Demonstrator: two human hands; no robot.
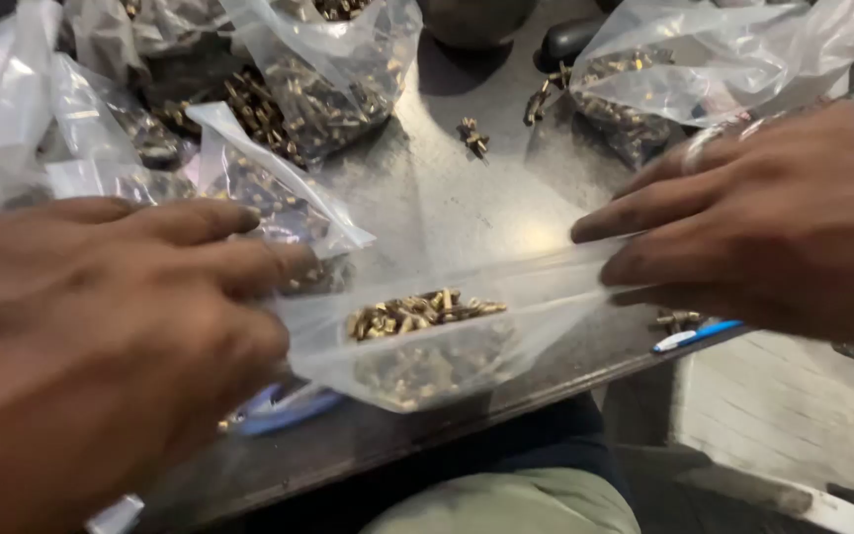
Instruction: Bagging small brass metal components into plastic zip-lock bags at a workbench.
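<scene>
Clear plastic bag (pixel 427 341) of small brass-coloured parts (pixel 422 312) lies at the near edge of the grey metal table (pixel 467 198), stretched between both hands. Left hand (pixel 101 326) pinches its left end, fingers pressed together; right hand (pixel 773 218) pinches its right end likewise. More filled bags (pixel 318 79) crowd behind; a blue pen (pixel 694 335) lies just beside the right hand.
</scene>
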